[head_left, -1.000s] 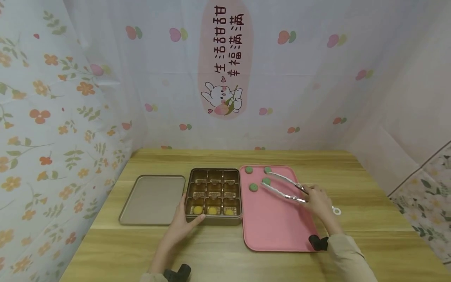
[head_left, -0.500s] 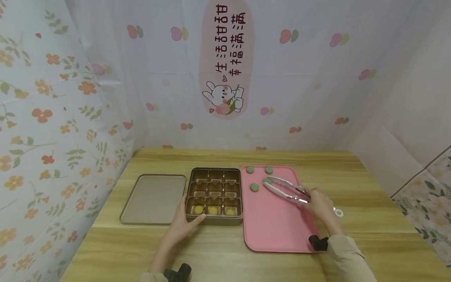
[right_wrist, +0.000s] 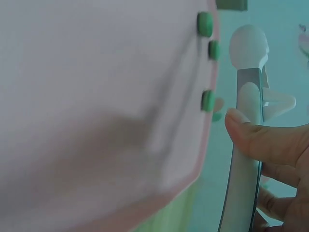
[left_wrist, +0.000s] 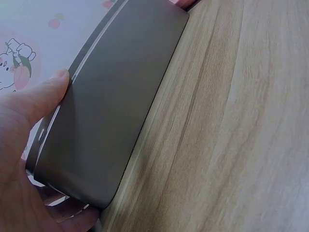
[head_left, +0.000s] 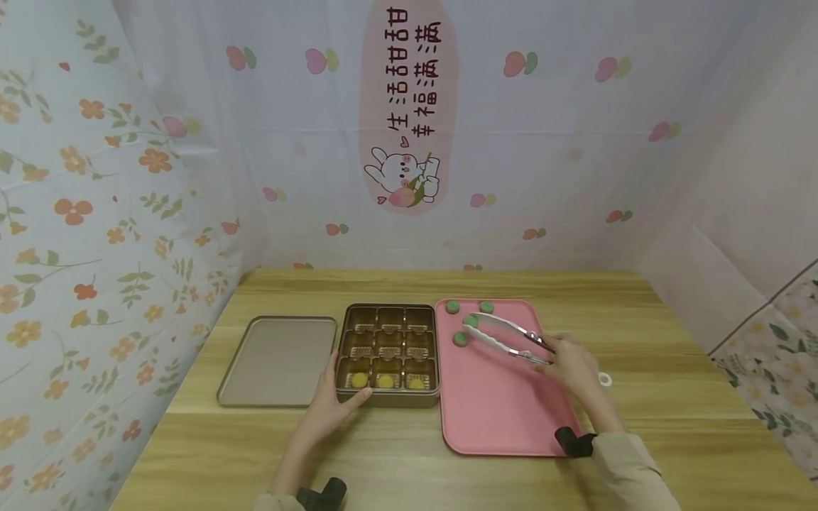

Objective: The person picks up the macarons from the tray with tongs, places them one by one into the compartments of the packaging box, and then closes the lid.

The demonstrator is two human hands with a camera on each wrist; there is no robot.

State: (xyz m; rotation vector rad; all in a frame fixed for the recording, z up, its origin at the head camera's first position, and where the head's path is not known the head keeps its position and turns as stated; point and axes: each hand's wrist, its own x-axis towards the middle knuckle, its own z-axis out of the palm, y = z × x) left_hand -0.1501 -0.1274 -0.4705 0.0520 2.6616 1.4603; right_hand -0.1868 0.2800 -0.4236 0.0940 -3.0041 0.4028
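My left hand [head_left: 329, 404] holds the near left corner of a brown baking box [head_left: 396, 400] with a divided insert. Its thumb lies along the front rim and its fingers wrap the side, as the left wrist view shows. Three yellow balls [head_left: 385, 382] sit in the insert's front row, one per compartment. My right hand [head_left: 571, 362] grips a pair of tongs [right_wrist: 244, 169]. Between the tong tips is a green round piece [head_left: 470, 321], held over the pink tray [head_left: 505, 419]. Three more green pieces [head_left: 460, 339] lie at the tray's far end.
Left of the box lies a flat rectangular lid [head_left: 277, 362]. The pink tray sits right against the box's right side. A patterned curtain [head_left: 307, 163] hangs behind the wooden table [head_left: 383, 468].
The tongs have come together on one green piece, then moved left with it, away from its former spot. My left hand has stayed at the box corner.
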